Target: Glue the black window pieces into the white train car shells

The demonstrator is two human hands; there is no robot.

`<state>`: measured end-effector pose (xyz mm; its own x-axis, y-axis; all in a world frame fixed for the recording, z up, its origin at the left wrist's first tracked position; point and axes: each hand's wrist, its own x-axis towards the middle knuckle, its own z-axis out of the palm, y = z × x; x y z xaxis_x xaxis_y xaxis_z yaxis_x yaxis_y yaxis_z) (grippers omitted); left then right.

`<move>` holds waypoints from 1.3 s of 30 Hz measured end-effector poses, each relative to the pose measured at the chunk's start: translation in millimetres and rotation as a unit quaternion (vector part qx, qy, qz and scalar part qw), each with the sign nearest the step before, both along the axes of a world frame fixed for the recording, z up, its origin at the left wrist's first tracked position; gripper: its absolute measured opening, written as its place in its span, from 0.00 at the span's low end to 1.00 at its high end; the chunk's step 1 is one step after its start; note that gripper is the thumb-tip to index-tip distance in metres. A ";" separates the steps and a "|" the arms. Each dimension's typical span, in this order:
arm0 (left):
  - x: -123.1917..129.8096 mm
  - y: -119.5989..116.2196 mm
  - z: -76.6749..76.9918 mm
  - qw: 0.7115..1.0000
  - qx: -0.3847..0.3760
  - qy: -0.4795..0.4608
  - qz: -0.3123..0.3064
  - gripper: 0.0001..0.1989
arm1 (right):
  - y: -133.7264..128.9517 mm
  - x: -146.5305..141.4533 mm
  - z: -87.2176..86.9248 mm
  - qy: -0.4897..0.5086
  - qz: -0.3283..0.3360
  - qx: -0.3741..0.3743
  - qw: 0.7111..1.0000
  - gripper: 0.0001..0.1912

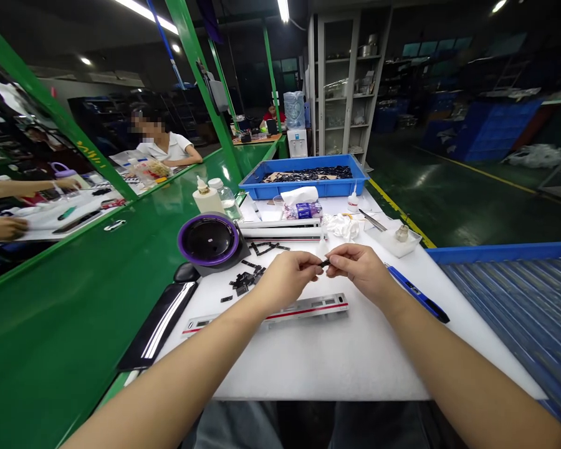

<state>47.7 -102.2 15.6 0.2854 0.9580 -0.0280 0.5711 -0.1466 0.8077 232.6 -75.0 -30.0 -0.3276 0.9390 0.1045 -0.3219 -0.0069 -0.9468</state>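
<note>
Pinching one small black piece (325,263) at opposite ends, left hand (287,277) and right hand (361,269) sit close together over the white worktop (355,365), presumably for steadiness, with a red-striped train-carriage-like shell (308,307) lying nearer the body and loose black pieces (242,289) spread leftward, seemingly for easy reach.

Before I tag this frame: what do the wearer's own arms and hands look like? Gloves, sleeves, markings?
Left hand and right hand are both ungloved. The left forearm and right forearm are bare, no sleeve in view. No watch, wristband, cable or marking visible; fingers too small to rule out rings.
</note>
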 end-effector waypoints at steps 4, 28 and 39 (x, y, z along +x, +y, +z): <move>3.1 -3.8 7.0 0.999 -0.003 -0.033 -0.037 0.10 | 0.1 5.3 3.8 0.088 0.067 -0.073 0.991 0.11; 34.5 -3.7 -1.4 0.926 -0.167 -0.333 0.057 0.16 | -8.6 -1.0 7.6 0.029 -0.126 0.055 0.990 0.13; -10.9 10.0 1.5 0.948 -0.072 -0.268 0.155 0.19 | 10.5 2.4 -17.2 -0.412 -0.102 0.085 0.901 0.05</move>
